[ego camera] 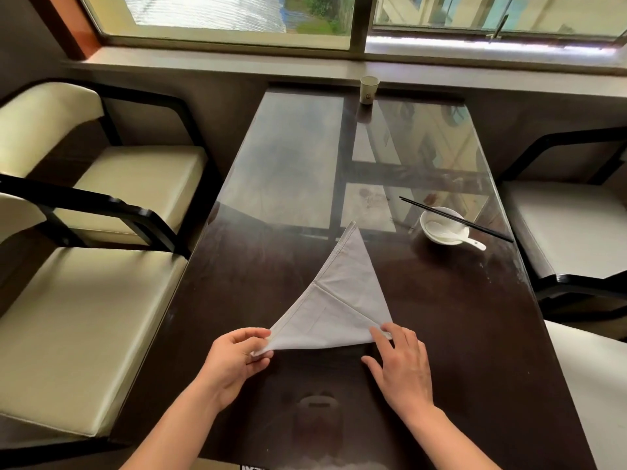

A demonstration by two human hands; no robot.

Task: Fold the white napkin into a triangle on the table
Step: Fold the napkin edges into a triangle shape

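Lying flat near the front middle of the dark glossy table [441, 334]: a white napkin [342, 300] already in triangle shape, tip pointing away, long edge close to the body, with much bare table around it, and a white bowl [441, 228] with spoon [475, 244] and black chopsticks [454, 218] well apart to the right. Pinching the near left corner between thumb and bent fingers: the left hand [237, 361], palm turned inward. Resting open and flat, fingertips pressing on the near right corner: the right hand [400, 368], both forearms reaching in from below.
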